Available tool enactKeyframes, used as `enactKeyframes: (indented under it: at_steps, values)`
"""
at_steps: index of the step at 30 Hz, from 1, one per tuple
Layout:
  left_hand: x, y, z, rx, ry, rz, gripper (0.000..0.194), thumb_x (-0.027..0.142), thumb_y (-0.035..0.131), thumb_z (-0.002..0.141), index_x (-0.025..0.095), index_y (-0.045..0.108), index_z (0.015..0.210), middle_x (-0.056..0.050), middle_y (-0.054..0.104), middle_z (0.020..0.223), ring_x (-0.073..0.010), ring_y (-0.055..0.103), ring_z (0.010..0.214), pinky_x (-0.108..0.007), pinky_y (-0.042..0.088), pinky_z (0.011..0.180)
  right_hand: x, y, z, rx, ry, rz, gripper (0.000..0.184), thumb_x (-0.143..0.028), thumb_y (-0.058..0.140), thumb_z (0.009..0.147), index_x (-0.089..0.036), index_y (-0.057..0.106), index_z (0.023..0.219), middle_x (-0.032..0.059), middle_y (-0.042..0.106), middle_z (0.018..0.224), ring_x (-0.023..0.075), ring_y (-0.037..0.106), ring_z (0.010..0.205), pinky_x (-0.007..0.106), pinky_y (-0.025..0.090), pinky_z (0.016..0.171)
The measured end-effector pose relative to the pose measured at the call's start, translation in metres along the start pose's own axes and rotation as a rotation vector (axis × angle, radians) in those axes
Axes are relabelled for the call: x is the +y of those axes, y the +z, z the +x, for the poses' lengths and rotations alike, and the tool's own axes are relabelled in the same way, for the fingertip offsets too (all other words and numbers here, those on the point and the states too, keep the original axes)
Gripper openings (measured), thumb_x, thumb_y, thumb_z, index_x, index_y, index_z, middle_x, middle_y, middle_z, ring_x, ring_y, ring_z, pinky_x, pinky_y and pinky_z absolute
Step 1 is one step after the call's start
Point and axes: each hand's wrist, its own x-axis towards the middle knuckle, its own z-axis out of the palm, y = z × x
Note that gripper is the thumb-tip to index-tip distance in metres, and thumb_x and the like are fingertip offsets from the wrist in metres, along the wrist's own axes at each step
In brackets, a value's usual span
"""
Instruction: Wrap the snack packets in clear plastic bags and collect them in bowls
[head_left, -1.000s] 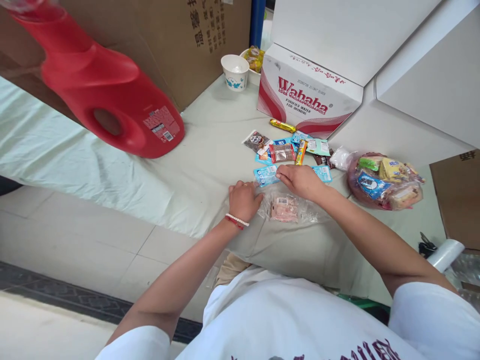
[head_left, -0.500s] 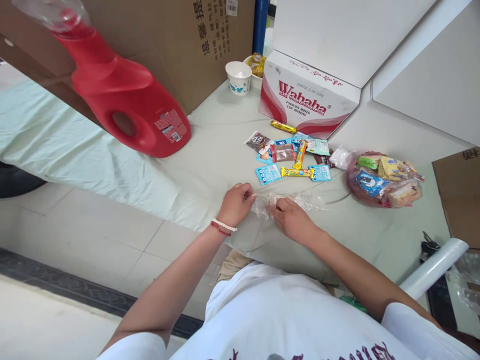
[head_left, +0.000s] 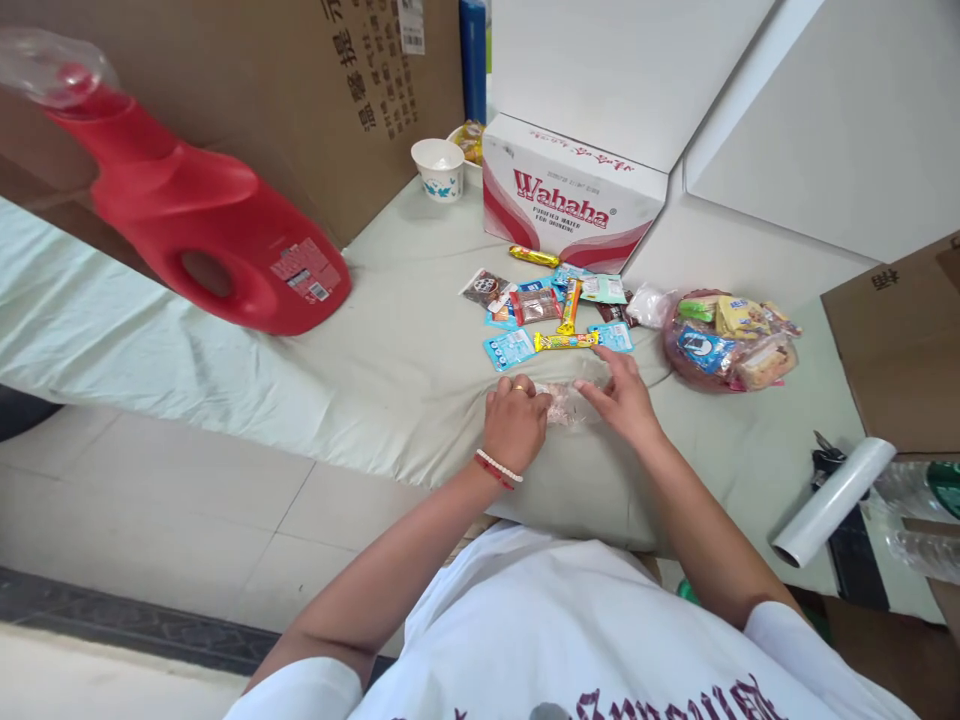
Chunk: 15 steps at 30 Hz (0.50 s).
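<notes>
A clear plastic bag (head_left: pixel 564 404) with pinkish, crumb-like contents lies on the cloth-covered table, between my hands. My left hand (head_left: pixel 516 424), with a ring and bracelets, is closed on the bag's left end; its fingertips are partly hidden. At the bag's right side, my right hand (head_left: pixel 628 400) has thumb and fingers apart, the thumb touching the plastic. Just beyond lie a yellow snack stick (head_left: pixel 566 342), a blue packet (head_left: pixel 510 349), a red-edged brown packet (head_left: pixel 536 306) and a dark packet (head_left: pixel 486 288).
A Wahaha box (head_left: pixel 570 195) stands behind the snacks, a paper cup (head_left: pixel 439 172) to its left. Further left is a big red jug (head_left: pixel 225 230). To the right sit a basket of snacks (head_left: pixel 731 345) and a plastic roll (head_left: pixel 832 502) near the table's edge.
My left hand has moved right along the bag, now palm down over its end. My right hand has let go and spread its fingers. The view has shifted slightly right.
</notes>
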Motion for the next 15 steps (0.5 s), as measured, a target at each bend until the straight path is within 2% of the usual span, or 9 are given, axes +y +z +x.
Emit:
enactKeyframes:
  at_steps: [3,6,9,10,12,14,15]
  values:
    - [0.003,-0.001,-0.001,0.011,-0.057,0.017,0.023,0.028,0.056,0.096,0.031,0.079,0.100,-0.010,0.062,0.111,-0.0304,0.048,0.108,-0.045,0.042,0.086,0.010,-0.006,0.006,-0.218,-0.068,0.008,0.021,-0.038,0.064,0.091,-0.021,0.076,0.094,0.0049,0.069,0.090,0.0156,0.059,0.068,0.030,0.049,0.069]
    - [0.002,0.002,0.001,0.017,-0.093,-0.051,0.020,0.030,0.057,0.095,0.030,0.078,0.097,-0.010,0.060,0.115,-0.0318,0.047,0.113,-0.046,0.042,0.088,0.026,-0.030,-0.011,-0.270,-0.134,0.036,0.022,-0.034,0.059,0.094,-0.022,0.078,0.095,0.0061,0.071,0.093,0.0183,0.064,0.082,0.032,0.049,0.076]
    - [0.000,0.008,0.003,0.035,-0.135,-0.147,0.019,0.027,0.060,0.092,0.027,0.073,0.106,-0.011,0.057,0.123,-0.0322,0.048,0.118,-0.045,0.045,0.090,0.052,-0.058,-0.031,-0.434,-0.074,0.049,0.021,-0.035,0.060,0.090,-0.023,0.077,0.089,0.0072,0.073,0.094,0.0220,0.066,0.089,0.037,0.051,0.083]
    - [-0.001,0.010,0.004,0.058,-0.156,-0.177,0.026,0.026,0.062,0.090,0.026,0.069,0.114,-0.012,0.056,0.127,-0.0321,0.049,0.120,-0.045,0.046,0.091,0.060,-0.064,-0.035,-0.433,-0.018,0.043,0.022,-0.036,0.058,0.089,-0.023,0.076,0.086,0.0076,0.073,0.094,0.0230,0.066,0.091,0.038,0.052,0.085]
    - [-0.003,0.012,0.007,0.099,-0.215,-0.203,0.049,0.030,0.069,0.084,0.023,0.058,0.131,-0.015,0.053,0.134,-0.0331,0.049,0.124,-0.046,0.046,0.095,0.072,-0.065,-0.036,-0.267,0.118,0.001,0.027,-0.040,0.054,0.091,-0.022,0.074,0.093,0.0089,0.072,0.099,0.0246,0.066,0.093,0.041,0.052,0.086]
    - [-0.005,0.011,0.011,0.074,-0.271,-0.169,0.061,0.038,0.074,0.080,0.019,0.053,0.134,-0.018,0.055,0.132,-0.0359,0.051,0.125,-0.049,0.046,0.098,0.075,-0.055,-0.031,-0.060,0.199,-0.099,0.036,-0.046,0.051,0.094,-0.021,0.070,0.111,0.0113,0.071,0.108,0.0272,0.063,0.102,0.046,0.050,0.093]
    - [-0.006,0.010,0.012,0.039,-0.291,-0.136,0.059,0.042,0.074,0.079,0.018,0.055,0.130,-0.019,0.057,0.128,-0.0376,0.052,0.123,-0.051,0.045,0.098,0.073,-0.046,-0.027,-0.024,0.197,-0.164,0.040,-0.048,0.053,0.093,-0.020,0.068,0.117,0.0127,0.070,0.111,0.0290,0.061,0.108,0.048,0.048,0.097]
